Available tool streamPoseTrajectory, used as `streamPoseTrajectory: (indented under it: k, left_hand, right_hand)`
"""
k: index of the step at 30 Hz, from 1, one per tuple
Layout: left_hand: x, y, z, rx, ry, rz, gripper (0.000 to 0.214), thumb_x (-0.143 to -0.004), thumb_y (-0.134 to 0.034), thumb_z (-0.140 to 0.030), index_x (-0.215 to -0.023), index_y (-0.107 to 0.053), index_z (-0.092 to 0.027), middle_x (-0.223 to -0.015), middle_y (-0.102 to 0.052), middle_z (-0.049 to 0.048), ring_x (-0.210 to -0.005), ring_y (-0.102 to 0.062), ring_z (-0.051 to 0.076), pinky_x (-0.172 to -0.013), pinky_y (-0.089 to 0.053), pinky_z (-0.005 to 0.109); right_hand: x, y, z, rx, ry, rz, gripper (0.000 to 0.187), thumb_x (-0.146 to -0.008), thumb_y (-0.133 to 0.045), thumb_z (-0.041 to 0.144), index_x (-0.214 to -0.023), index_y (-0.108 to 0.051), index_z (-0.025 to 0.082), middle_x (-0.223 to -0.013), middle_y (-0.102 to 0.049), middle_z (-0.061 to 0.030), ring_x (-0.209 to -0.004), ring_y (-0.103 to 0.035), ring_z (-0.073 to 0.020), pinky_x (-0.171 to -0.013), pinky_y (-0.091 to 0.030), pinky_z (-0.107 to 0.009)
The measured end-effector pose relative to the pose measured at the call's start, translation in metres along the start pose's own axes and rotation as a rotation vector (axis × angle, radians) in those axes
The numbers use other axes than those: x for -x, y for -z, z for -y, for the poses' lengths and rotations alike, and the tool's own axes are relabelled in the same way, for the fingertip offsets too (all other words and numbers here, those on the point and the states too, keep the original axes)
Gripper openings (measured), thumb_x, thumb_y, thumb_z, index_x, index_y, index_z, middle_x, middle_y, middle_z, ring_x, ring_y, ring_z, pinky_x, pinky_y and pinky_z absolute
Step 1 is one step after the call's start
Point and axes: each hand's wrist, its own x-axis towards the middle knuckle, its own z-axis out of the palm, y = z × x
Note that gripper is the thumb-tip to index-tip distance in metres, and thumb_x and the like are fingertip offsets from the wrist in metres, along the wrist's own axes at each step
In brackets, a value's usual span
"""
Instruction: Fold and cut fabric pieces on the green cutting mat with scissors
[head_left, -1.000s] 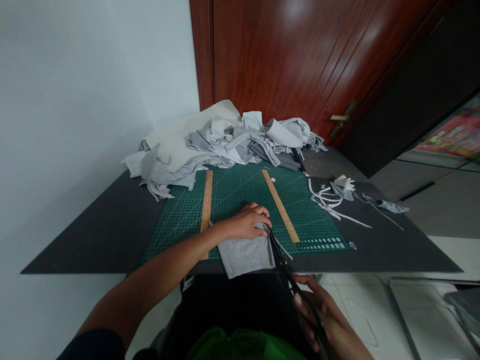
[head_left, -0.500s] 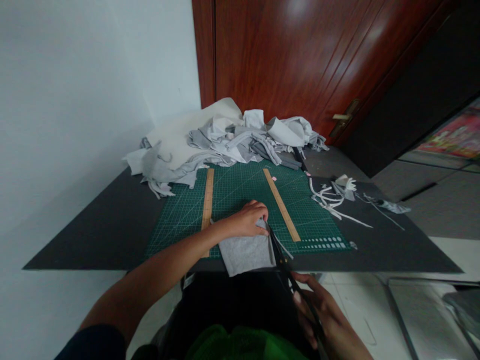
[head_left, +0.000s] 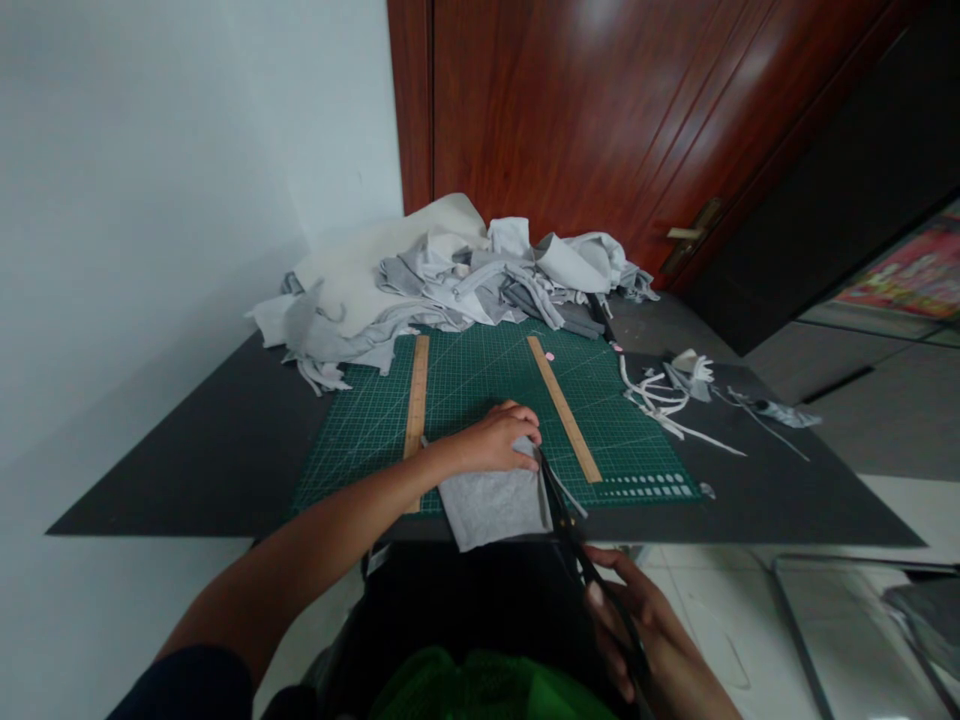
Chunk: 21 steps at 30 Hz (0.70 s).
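My left hand (head_left: pixel 504 438) is closed on the far right corner of a piece of grey fabric (head_left: pixel 493 505), pinching it near its right edge. The fabric lies over the near edge of the mat, its front corner hanging past the table edge. My right hand (head_left: pixel 649 630) grips black scissors (head_left: pixel 576 545) by the handles, below the table edge. Their blades point away from me along the fabric's right side, tips close to my left fingers. A narrow cut strip (head_left: pixel 568 495) curls off to the right of the blades.
Under the work lies a green cutting mat (head_left: pixel 480 375) with two wooden rulers, one left (head_left: pixel 417 400) and one right (head_left: pixel 564 410). A heap of grey and white fabric scraps (head_left: pixel 465 275) covers the table's back. Thin white strips (head_left: pixel 660 400) lie at right.
Very little differs. The fingers of my left hand have shifted slightly right at the fabric's edge, while the scissors stay in nearly the same place.
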Motion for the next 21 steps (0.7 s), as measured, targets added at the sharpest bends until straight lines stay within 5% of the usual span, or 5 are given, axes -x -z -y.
streamPoseTrajectory:
  k: [21]
  left_hand:
    - [0.0002,-0.002,0.003,0.028,-0.006,-0.02,0.029,-0.076,-0.085,-0.036,-0.099,-0.073,-0.023,-0.12,-0.063,0.0064,-0.117,-0.054,0.026,-0.103,-0.042,0.041]
  right_hand:
    - [0.0003,-0.0004,-0.0078,0.018,0.051,-0.003,0.066,-0.081,-0.074,0.063,-0.129,-0.051,0.023,-0.058,-0.05,0.0102,-0.037,-0.032,-0.0031,-0.037,-0.025,-0.017]
